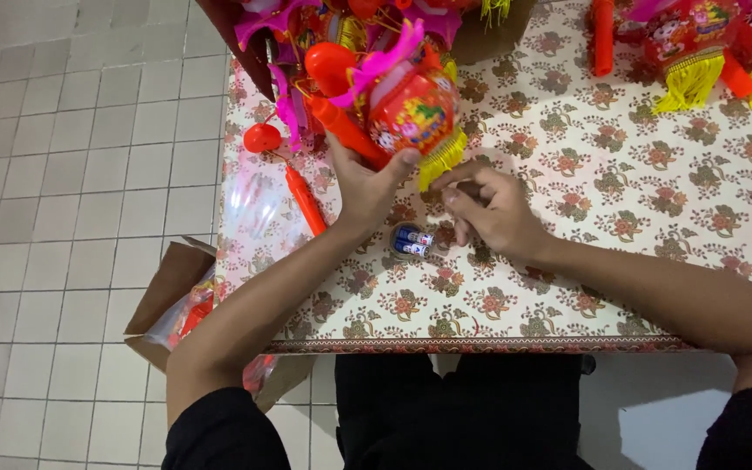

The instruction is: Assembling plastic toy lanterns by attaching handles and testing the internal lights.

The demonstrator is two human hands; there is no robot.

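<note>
Right of the right hand (pixel 493 211) the flowered tablecloth (pixel 654 252) lies open, with more lanterns (pixel 711 48) only at the far edge. Beyond the left hand (pixel 367 183) a heap of toys (pixel 341 52) blocks passage, and batteries (pixel 412 242) lie between the wrists.

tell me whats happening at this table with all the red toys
A person sits at a table covered with a flowered cloth. The left hand grips the orange handle of a red toy lantern with a yellow fringe. The right hand rests on the cloth just beside the fringe, fingers curled. Two small batteries lie between the wrists. More lanterns sit at the far right, and a cardboard box stands on the floor to the left.
</note>
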